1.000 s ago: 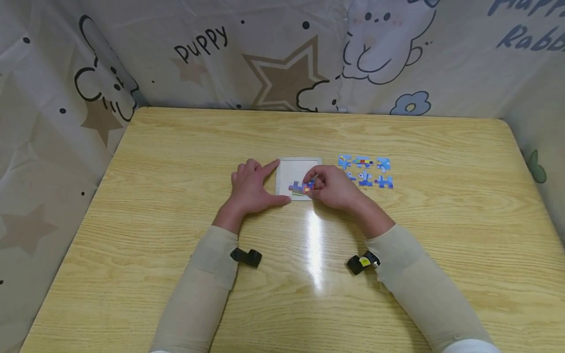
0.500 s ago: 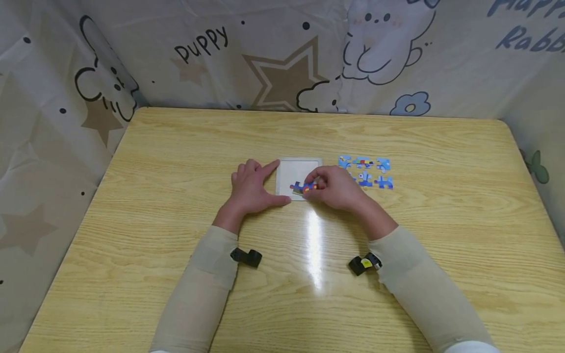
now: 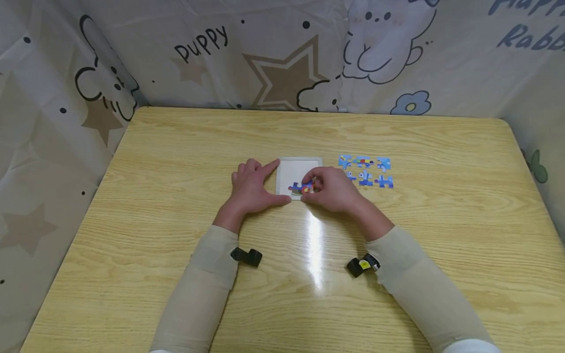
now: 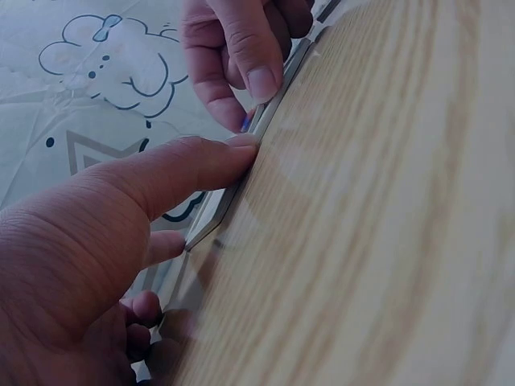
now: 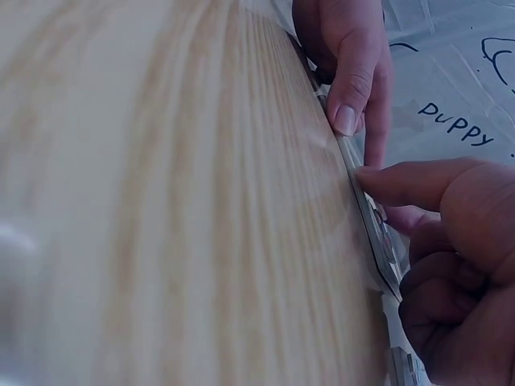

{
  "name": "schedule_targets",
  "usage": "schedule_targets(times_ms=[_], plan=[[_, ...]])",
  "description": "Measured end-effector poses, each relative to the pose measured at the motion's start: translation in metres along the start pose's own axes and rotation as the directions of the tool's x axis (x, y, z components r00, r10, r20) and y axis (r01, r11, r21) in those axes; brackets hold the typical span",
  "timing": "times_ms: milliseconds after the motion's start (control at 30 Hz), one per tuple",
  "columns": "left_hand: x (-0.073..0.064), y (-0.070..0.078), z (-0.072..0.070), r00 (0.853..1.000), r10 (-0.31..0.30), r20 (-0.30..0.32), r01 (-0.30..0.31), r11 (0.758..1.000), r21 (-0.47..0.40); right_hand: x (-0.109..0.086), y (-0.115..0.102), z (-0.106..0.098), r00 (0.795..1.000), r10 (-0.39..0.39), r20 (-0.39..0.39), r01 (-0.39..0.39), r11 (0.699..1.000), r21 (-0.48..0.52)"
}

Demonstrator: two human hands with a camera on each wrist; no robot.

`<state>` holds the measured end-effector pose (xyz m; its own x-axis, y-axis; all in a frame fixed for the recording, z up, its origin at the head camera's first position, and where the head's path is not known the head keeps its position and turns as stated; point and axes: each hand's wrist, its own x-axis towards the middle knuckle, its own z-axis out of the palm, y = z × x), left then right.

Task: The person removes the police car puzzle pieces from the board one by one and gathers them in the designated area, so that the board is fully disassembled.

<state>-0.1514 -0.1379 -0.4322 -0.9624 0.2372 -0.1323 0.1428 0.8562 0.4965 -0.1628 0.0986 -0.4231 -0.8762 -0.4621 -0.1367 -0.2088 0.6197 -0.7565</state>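
A small white puzzle tray (image 3: 296, 170) lies flat on the table. My left hand (image 3: 251, 189) is at its left side, index fingertip at the far left corner and thumb along the near edge, the two spread and straight. My right hand (image 3: 334, 189) pinches a blue puzzle piece (image 3: 307, 189) with a red and yellow round mark between thumb and index finger, low over the tray's near right part. Just left of it in the tray is another puzzle piece (image 3: 294, 189), blue and green. My right fingers hide the near right corner of the tray.
Several loose blue puzzle pieces (image 3: 384, 182) lie in two rows on the wooden table (image 3: 185, 142), right of the tray and behind my right hand. A patterned cloth (image 3: 273, 59) hangs along the table's far edge. Small black cameras sit on both wrists.
My right hand and its puzzle piece shift slightly, now lower and closer against the neighbouring piece, which has tilted and moved a little. The left hand stays still on the tray.
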Motion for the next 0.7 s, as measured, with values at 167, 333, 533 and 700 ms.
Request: schedule_targets(times_ms=[167,333,533,700], plan=[[0.0,0.0,0.0,1.0,-0.003,0.003,0.003,1.0,-0.005,-0.003,0.0,-0.002,1.0,-0.02,-0.012,0.02,1.0,0.012],[0.0,0.0,0.0,1.0,-0.007,0.004,0.007,1.0,-0.002,-0.012,-0.002,-0.007,1.0,-0.006,-0.025,0.008,0.999,0.051],[0.0,0.0,0.001,1.0,-0.008,0.002,0.008,1.0,-0.002,-0.027,0.005,-0.013,0.999,0.002,-0.047,0.001,0.999,0.054],[0.001,0.0,0.002,1.0,-0.009,0.001,0.009,1.0,-0.003,-0.04,0.015,-0.02,0.997,-0.024,-0.073,0.027,0.999,0.033]])
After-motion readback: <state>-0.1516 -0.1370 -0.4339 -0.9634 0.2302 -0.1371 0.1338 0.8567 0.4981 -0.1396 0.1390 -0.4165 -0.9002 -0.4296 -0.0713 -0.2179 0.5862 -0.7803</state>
